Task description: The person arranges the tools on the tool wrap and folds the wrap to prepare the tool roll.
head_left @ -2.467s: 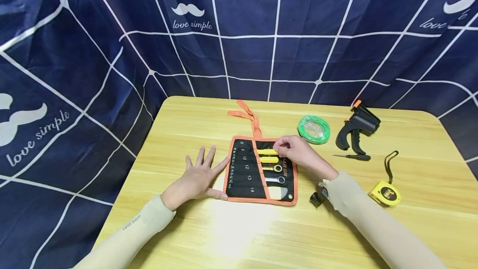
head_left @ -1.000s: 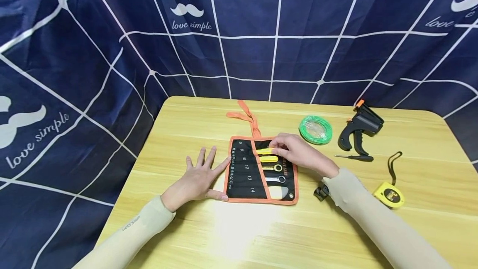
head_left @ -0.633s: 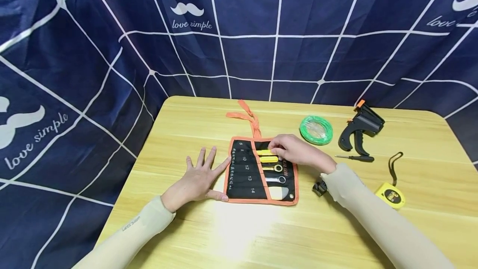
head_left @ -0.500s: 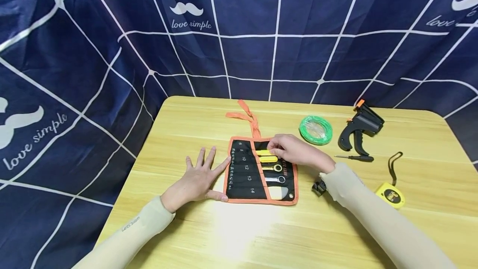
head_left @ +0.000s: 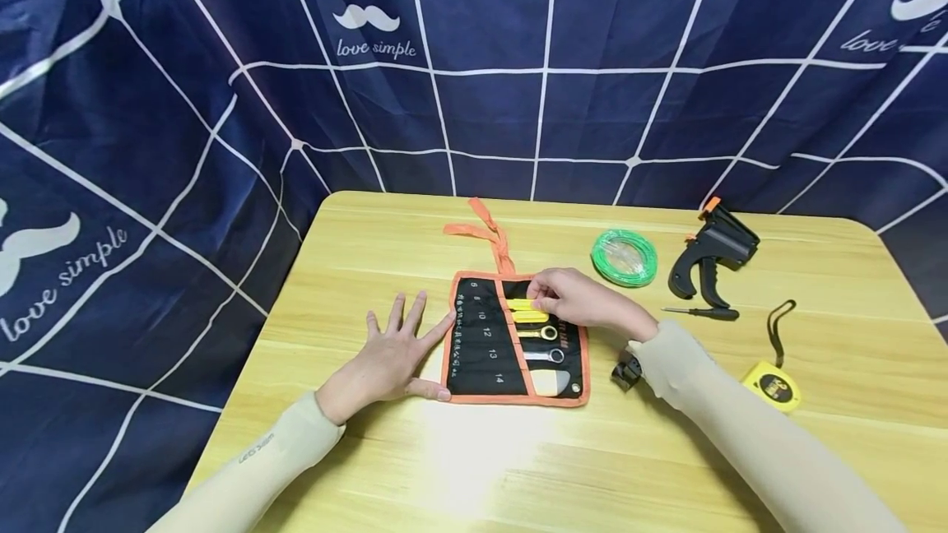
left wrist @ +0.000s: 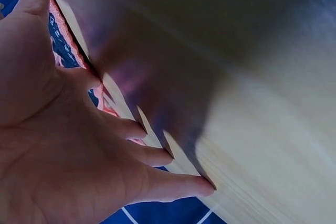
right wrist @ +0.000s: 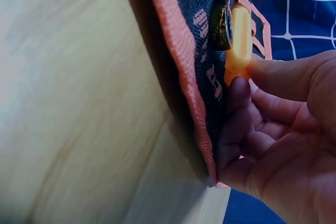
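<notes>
A black tool roll (head_left: 481, 352) with orange trim lies spread on the table, its pockets numbered. My left hand (head_left: 388, 359) lies with fingers spread, thumb and index finger touching the roll's left edge. With thumb and fingers, my right hand (head_left: 578, 298) pinches the end of the topmost yellow handle (head_left: 520, 303), which sticks out of a pocket; its other end is hidden inside. Just below sits a second yellow handle (head_left: 530, 317). Further down are a brassy ring spanner (head_left: 548, 333), a silver spanner (head_left: 554, 355) and a pale, grey-tipped flat tool (head_left: 546, 382).
Right of the roll lie a coil of green wire (head_left: 625, 257), a black clamp (head_left: 713, 249), a small screwdriver (head_left: 704, 313) and a yellow tape measure (head_left: 772, 387). Orange ties (head_left: 498, 241) trail behind the roll. Dark blue cloth (head_left: 489, 105) hangs behind the table.
My right hand has shifted slightly left, toward the pocket edge, and less of the upper yellow handle shows. My left hand has stayed at the roll's edge.
</notes>
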Tool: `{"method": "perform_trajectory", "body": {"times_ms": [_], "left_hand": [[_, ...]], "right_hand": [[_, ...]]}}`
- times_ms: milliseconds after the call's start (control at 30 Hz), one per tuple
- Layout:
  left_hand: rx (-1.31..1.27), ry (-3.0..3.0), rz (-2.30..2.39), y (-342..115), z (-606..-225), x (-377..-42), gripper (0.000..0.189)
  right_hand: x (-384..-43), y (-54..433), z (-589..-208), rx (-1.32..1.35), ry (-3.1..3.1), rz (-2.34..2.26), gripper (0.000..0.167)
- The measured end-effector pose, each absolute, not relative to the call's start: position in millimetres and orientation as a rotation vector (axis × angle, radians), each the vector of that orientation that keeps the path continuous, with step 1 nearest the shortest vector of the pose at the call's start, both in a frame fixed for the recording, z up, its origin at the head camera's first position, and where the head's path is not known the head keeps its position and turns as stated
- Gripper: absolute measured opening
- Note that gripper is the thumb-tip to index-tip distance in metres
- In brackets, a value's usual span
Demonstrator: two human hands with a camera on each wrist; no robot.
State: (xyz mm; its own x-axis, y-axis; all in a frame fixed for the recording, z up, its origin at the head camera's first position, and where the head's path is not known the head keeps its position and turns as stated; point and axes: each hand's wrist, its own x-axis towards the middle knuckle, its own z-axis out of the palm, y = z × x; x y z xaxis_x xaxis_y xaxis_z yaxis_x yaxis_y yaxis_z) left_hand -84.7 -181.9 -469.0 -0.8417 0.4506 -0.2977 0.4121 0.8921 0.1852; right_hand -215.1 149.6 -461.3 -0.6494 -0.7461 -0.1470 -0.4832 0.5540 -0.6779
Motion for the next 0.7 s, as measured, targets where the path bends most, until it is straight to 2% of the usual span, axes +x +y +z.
{"method": "perform_trajectory", "body": {"times_ms": [333, 700], "left_hand": [[0.641, 2.738, 0.169, -181, -468, -85, 0.118], [0.638, 2.746, 0.162, -182, -468, -84, 0.118]], "right_hand": [[-212, 139, -463, -0.954, 2.417, -0.830, 0.026], [-210, 149, -468, -0.816, 2.449, -0.995, 0.014]]}}
